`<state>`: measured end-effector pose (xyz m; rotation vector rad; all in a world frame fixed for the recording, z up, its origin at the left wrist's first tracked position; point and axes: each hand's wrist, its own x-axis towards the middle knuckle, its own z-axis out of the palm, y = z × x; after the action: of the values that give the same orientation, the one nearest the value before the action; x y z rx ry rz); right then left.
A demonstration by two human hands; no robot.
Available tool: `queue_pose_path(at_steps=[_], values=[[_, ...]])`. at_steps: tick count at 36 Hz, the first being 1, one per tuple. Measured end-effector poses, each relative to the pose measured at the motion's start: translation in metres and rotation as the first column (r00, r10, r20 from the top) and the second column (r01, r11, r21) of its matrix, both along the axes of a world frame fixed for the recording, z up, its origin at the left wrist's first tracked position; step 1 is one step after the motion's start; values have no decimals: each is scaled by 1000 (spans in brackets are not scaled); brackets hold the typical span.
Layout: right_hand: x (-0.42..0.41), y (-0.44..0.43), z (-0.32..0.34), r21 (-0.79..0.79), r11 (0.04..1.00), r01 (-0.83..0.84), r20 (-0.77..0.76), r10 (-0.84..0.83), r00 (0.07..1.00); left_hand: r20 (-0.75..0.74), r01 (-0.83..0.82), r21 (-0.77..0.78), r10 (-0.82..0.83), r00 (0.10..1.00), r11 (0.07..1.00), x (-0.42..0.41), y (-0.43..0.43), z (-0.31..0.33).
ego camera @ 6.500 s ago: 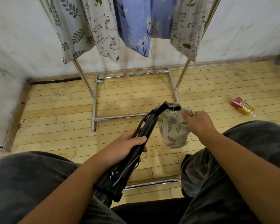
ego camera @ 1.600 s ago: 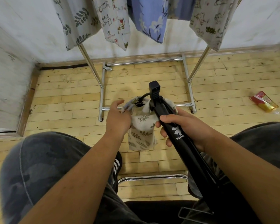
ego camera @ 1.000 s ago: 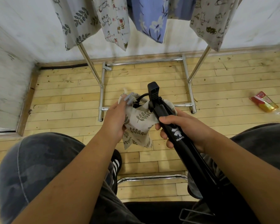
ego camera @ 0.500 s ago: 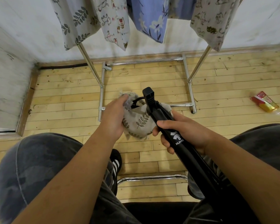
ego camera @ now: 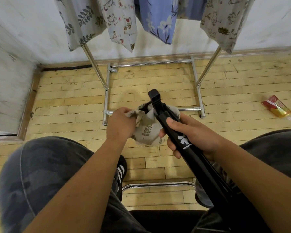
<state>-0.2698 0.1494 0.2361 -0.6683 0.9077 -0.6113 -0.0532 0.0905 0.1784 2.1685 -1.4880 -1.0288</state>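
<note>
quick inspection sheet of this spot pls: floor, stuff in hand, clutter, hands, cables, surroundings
surface: pale wood plank floor, scuffed
job's things: black folded stand; leaf-print pouch bunched against its upper end
clutter: red and gold packet on the floor at right
grippers: left hand pinches the pouch's rim; right hand grips the stand, fingers curled round it
cables: black cord or strap loops at the pouch mouth; which, cannot tell
surroundings: chrome rack with printed cloths hanging, white wall, chrome bar nearer the person
</note>
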Motion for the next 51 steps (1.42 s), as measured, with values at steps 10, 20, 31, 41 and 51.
queue_pose_path(at_steps=[10,20,31,41,51], values=[[0,-3,-1,95,995,-34,73,27,997,-336,-211,24,206,919,977,-6,0,10],[0,1,2,34,988,-150,-33,151,988,-304,-105,-37,89,949,994,-8,0,12],[0,1,-4,76,978,-193,-86,199,976,-563,-189,-82,111,819,978,-10,0,23],[-2,-2,-5,149,985,-87,-133,107,985,-777,-165,90,173,605,982,-15,-1,41],[-1,-3,-7,206,979,-2,-179,40,983,-626,-26,-47,-9,780,999,-20,5,48]])
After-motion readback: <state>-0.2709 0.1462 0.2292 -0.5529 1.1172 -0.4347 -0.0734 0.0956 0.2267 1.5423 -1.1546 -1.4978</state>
